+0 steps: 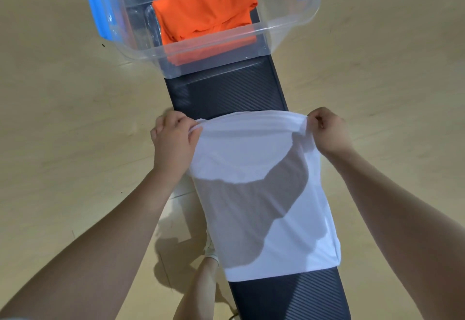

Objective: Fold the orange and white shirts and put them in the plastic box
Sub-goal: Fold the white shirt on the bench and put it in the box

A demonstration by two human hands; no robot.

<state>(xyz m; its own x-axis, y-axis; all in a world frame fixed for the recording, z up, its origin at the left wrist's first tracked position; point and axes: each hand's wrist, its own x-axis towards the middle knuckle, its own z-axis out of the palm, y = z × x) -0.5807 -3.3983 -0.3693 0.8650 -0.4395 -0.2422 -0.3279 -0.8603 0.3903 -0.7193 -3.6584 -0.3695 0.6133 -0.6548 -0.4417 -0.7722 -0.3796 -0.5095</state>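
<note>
1. The grip: the left hand (173,138) pinches the far left corner of the white shirt (264,194) and the right hand (329,131) pinches its far right corner, fingers curled round bunched cloth. Both holds take only the edge, so thin fabric could slide out of one pinch and that side would drop.

2. Between the hands the far edge hangs in a shallow sag. If the hands carry it unevenly, the fold will likely land skewed and need redoing.

3. The white shirt lies along the narrow dark counter (234,93), about as wide as it. The near end rests flat and unheld; a pull from the far end may drag the whole shirt, or tip a side off onto the floor (63,118).

4. The cloth is sheer, with layers showing through, so hidden creases underneath could get folded in.

5. The plastic box (226,45) sits at the far end of the counter, wider than it and overhanging both sides. The orange shirt (206,12) already lies folded inside. A heavy push when loading could rock the box, and a loose bundle may unfold as it drops on the orange shirt.
</note>
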